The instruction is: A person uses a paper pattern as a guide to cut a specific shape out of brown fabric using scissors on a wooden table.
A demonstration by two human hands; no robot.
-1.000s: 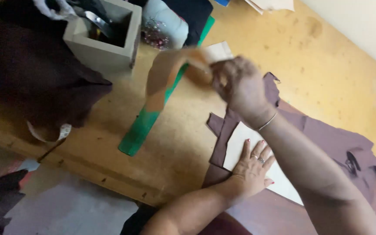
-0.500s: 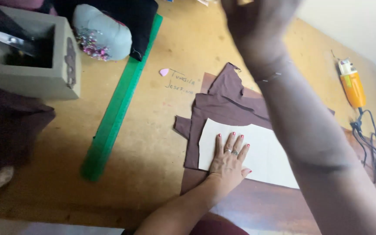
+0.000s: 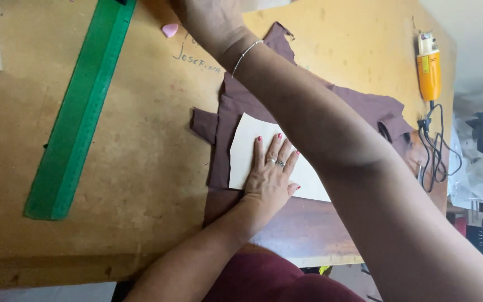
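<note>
My left hand (image 3: 270,178) lies flat with fingers spread on a cream paper pattern (image 3: 245,150). The pattern rests on a piece of brown fabric (image 3: 236,103) spread over the wooden table (image 3: 141,184). A ring sits on one finger. My right arm crosses over the fabric and reaches far up the table. My right hand (image 3: 208,19) is at the top edge of the view, a thin bracelet on its wrist. Its fingers are cut off by the frame, so whether it holds anything is hidden.
A long green ruler (image 3: 79,106) lies diagonally on the left of the table. A small pink chalk piece (image 3: 170,29) sits beside handwriting on the wood. An orange power tool (image 3: 429,70) with a black cable (image 3: 437,151) lies at the right edge.
My right hand has lifted away from the fabric toward the far side, out past the top edge. The view has shifted, so the grey box and pincushion are gone. My left hand stays on the pattern.
</note>
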